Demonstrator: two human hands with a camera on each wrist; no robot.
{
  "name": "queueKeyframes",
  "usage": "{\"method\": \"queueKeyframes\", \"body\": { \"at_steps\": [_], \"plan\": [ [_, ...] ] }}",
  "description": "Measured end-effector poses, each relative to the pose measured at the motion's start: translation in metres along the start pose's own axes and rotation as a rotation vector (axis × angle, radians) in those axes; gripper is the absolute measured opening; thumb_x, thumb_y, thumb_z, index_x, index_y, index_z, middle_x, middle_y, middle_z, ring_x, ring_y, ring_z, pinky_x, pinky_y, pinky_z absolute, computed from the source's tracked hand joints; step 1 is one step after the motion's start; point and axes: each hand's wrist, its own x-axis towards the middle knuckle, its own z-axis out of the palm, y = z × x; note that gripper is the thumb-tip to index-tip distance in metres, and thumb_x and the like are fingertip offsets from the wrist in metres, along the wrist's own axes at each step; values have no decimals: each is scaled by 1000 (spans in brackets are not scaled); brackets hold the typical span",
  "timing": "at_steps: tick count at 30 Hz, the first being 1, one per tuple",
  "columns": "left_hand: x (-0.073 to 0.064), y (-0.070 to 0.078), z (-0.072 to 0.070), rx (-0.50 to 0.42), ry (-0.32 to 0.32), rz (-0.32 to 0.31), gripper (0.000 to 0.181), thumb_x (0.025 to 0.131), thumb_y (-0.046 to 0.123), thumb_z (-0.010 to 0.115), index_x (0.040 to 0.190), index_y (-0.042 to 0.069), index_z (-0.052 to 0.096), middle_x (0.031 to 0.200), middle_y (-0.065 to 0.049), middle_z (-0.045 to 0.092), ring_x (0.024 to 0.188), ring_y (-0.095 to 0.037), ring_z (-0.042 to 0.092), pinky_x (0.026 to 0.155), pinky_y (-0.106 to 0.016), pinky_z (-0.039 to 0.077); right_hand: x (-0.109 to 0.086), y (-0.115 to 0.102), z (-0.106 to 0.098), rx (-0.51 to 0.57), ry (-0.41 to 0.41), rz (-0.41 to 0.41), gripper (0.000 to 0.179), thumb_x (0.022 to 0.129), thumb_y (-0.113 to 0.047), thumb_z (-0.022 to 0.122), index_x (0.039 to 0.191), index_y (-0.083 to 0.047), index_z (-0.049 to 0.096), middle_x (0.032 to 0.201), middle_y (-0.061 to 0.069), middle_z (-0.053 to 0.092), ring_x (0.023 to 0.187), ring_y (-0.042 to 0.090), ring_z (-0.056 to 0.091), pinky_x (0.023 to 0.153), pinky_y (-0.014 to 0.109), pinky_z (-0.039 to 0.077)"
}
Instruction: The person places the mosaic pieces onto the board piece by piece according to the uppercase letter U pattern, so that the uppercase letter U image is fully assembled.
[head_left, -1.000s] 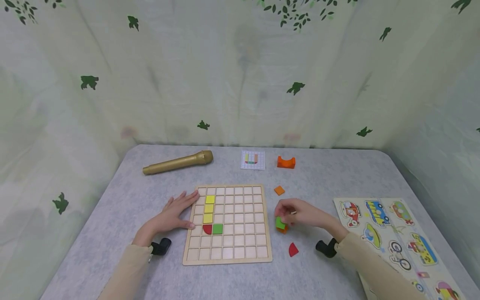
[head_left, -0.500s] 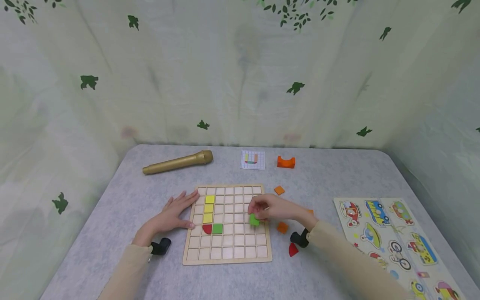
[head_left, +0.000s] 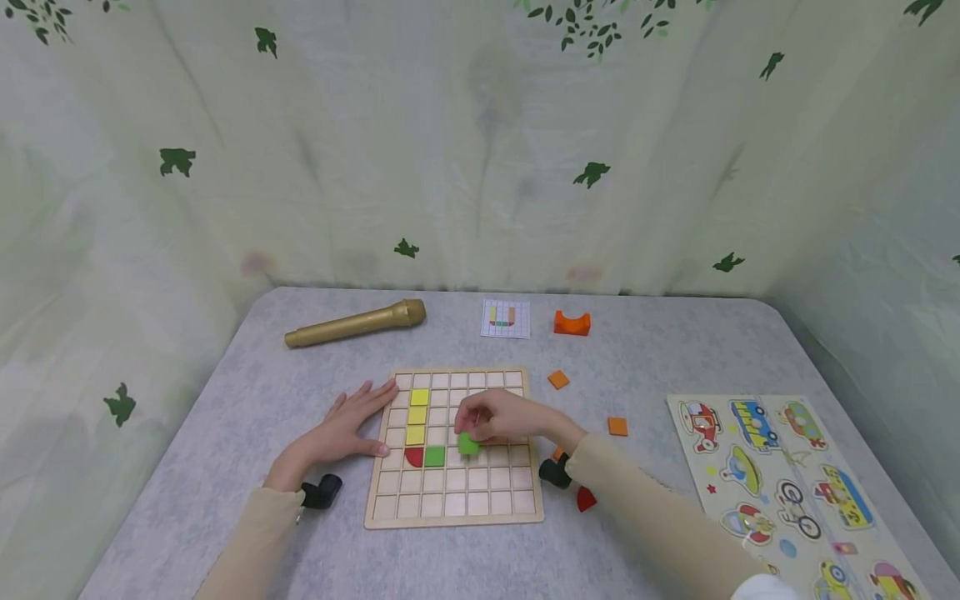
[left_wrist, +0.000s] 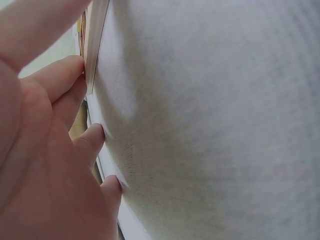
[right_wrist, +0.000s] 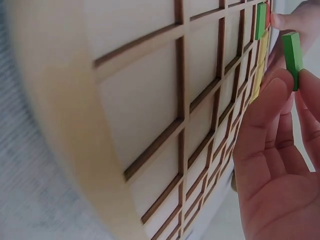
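Between thumb and fingertips my right hand (head_left: 495,416) pinches a green square tile (head_left: 468,446), held over the middle of a wooden grid board (head_left: 455,524). The right wrist view shows that green tile (right_wrist: 293,60) edge-on, apart from the board. My left hand (head_left: 346,429) lies with straight, spread fingers at the board's left edge; in the left wrist view, fingertips (left_wrist: 75,65) touch the board's side. Set in the grid are several yellow tiles (head_left: 417,416) in a column, a red quarter-round tile (head_left: 414,457) below them, and a green tile (head_left: 434,456) beside the red one.
Right of the board lie orange square tiles (head_left: 617,427) and a red quarter-round piece (head_left: 586,499). Behind stand a pattern card (head_left: 505,320), an orange curved block (head_left: 572,323) and a gold microphone (head_left: 356,323). A vehicle picture board (head_left: 757,467) lies at the right.
My right hand has carried the green tile left, from an orange tile beside the board to over the grid's middle. The left hand has stayed in place.
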Motion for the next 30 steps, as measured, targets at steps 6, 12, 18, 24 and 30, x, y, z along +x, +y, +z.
{"method": "queueKeyframes", "body": {
  "at_steps": [6, 12, 18, 24, 30],
  "plan": [
    [0, -1, 0, 5, 1, -1, 100, 76, 44, 77, 152, 8, 24, 157, -14, 18, 142, -41, 1, 108, -62, -6, 13, -1, 9, -73, -14, 3, 18, 86, 6, 60, 93, -9, 68, 76, -5, 58, 69, 8, 49, 64, 21, 42],
    [0, -1, 0, -8, 1, 0, 100, 76, 45, 76, 152, 8, 24, 157, -14, 18, 143, -41, 1, 108, -61, -7, 20, -2, 15, -136, -17, 13, 18, 84, 5, 60, 90, -11, 67, 79, 1, 60, 69, 7, 49, 64, 20, 41],
    [0, 0, 0, -3, 0, 12, 99, 77, 46, 76, 152, 6, 25, 157, -15, 19, 142, -42, 2, 107, -62, -6, 20, -10, 20, -235, 6, 31, 18, 88, 4, 59, 89, -11, 67, 73, -6, 55, 68, 6, 47, 64, 19, 40],
    [1, 1, -1, 2, 1, 17, 99, 77, 45, 76, 151, 5, 25, 156, -16, 18, 142, -44, 2, 107, -63, -6, 19, -14, 25, -322, 24, 65, 20, 85, 4, 61, 88, -15, 66, 71, -9, 53, 67, 5, 47, 63, 19, 40],
    [1, 1, -1, 6, -2, 6, 98, 78, 44, 76, 152, 6, 25, 157, -15, 18, 142, -43, 2, 107, -63, -7, 18, -18, 29, -371, 44, 93, 19, 84, 0, 67, 86, -18, 64, 71, -9, 52, 67, 6, 46, 62, 20, 40]
  ]
}}
